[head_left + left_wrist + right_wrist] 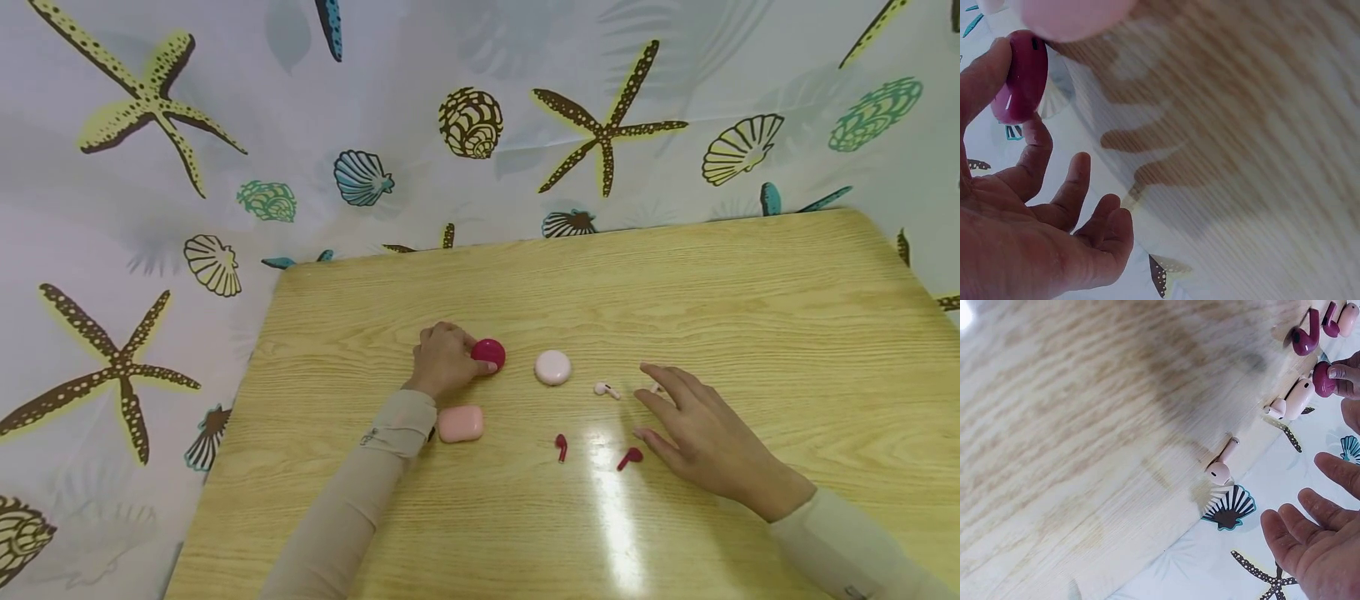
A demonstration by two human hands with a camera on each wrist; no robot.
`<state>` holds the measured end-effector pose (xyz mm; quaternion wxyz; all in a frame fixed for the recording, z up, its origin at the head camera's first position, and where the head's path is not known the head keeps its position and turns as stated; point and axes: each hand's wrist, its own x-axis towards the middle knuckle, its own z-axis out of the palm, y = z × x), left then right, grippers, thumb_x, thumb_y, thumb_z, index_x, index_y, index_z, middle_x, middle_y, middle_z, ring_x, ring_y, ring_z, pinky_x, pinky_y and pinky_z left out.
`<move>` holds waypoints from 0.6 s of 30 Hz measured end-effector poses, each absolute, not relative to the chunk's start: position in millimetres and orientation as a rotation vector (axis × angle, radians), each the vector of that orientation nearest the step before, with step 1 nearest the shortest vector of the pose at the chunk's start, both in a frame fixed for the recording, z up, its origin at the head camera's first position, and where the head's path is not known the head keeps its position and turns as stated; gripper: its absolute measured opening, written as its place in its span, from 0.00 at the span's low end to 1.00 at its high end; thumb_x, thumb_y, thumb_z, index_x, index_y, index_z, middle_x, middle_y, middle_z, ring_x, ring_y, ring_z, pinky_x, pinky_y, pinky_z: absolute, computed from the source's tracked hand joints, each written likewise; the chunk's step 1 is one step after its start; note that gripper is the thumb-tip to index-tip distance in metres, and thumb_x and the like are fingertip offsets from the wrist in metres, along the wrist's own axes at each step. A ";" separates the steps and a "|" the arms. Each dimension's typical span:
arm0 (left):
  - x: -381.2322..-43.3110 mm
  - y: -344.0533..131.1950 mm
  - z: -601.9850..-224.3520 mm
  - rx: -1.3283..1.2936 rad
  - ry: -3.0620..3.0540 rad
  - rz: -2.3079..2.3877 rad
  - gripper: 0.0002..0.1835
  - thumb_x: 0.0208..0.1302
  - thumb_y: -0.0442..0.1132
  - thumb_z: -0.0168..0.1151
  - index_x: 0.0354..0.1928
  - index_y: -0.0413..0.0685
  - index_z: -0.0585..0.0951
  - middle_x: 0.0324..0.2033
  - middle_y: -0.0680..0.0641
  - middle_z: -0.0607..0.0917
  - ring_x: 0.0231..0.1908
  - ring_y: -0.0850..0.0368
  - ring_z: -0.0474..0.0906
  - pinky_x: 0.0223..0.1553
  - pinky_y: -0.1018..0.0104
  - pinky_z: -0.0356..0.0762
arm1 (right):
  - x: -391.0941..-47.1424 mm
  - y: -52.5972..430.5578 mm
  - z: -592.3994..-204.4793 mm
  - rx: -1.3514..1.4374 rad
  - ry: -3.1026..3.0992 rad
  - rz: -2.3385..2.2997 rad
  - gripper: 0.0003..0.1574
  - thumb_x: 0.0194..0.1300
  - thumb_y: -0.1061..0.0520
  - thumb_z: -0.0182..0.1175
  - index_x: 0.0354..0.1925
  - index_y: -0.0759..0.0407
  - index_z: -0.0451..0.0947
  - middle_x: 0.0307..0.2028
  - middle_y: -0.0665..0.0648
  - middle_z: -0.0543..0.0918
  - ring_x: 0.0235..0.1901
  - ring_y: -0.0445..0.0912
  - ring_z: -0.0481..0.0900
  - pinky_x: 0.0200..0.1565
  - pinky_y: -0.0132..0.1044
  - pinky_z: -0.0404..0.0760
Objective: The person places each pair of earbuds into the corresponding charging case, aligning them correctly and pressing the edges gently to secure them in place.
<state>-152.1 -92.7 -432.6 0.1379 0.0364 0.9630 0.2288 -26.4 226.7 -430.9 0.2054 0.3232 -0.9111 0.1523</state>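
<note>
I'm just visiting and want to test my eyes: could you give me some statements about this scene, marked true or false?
1. The left hand holds a dark red case. True.
2. Both hands hold something. False: the right hand holds nothing.
3. Two dark red earbuds lie on the table. True.
4. All the cases are round from above. False: the pink case is oblong.
5. The pale round case is right of the dark red one. True.

Your head camera looks forward and down over the yellowish wood-grain surface [750, 317]; your wrist cameras look from close by along your left hand [446, 360] and right hand [701, 433], all three sharing the round glossy magenta case [489, 351]
</note>
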 end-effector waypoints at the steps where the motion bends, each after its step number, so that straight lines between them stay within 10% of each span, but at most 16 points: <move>1: -151.9 -92.8 -432.4 0.102 2.779 0.674 0.25 0.50 0.55 0.72 0.44 0.44 0.83 0.56 0.44 0.77 0.62 0.41 0.63 0.60 0.42 0.62 | -26.3 226.6 -430.9 0.901 -2.542 0.424 0.41 0.74 0.36 0.32 0.46 0.68 0.77 0.55 0.71 0.76 0.51 0.65 0.75 0.43 0.58 0.79; 18: -144.4 -96.8 -432.7 0.157 2.806 0.659 0.23 0.52 0.57 0.69 0.37 0.45 0.82 0.57 0.46 0.77 0.62 0.42 0.64 0.60 0.44 0.62 | -27.2 224.0 -430.3 0.914 -2.530 0.425 0.41 0.74 0.36 0.33 0.46 0.68 0.77 0.55 0.72 0.75 0.51 0.65 0.76 0.42 0.58 0.79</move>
